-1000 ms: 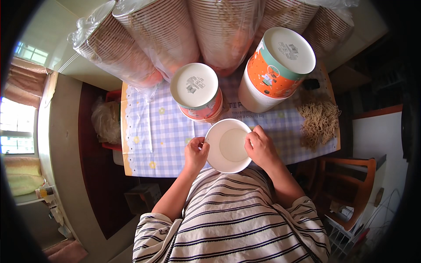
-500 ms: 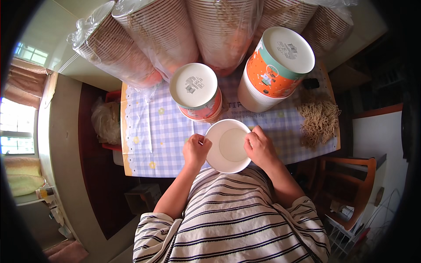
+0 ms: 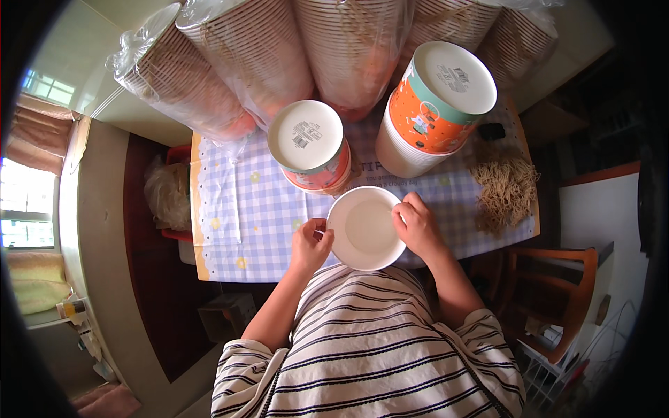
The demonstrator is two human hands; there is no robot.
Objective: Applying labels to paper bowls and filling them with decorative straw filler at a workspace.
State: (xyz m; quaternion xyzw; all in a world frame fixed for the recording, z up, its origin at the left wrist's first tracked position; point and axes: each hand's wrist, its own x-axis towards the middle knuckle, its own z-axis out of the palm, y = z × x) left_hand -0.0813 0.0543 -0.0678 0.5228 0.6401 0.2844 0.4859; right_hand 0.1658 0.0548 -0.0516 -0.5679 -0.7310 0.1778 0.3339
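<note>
A white paper bowl (image 3: 368, 224) is held at the table's near edge, its opening facing up and its inside bare. My left hand (image 3: 311, 245) pinches the rim on the left side. On the opposite side, my right hand (image 3: 418, 226) grips the rim between thumb and curled fingers. Just beyond the bowl stands a short stack of upturned paper bowls (image 3: 305, 136) with a white base on top. To its right rises a taller upturned stack of paper bowls (image 3: 426, 127), orange and green at the top, white below.
Tall plastic-wrapped stacks of paper bowls (image 3: 352, 56) line the table's back. A bundle of beige strings (image 3: 507, 188) lies at the right, near a small black object (image 3: 493, 132). A checked tablecloth (image 3: 265, 209) covers the table. A wooden chair (image 3: 589, 285) stands at the lower right.
The bowl has shifted slightly up and to the right, between both hands. My left fingers have loosened a little and spread along the rim.
</note>
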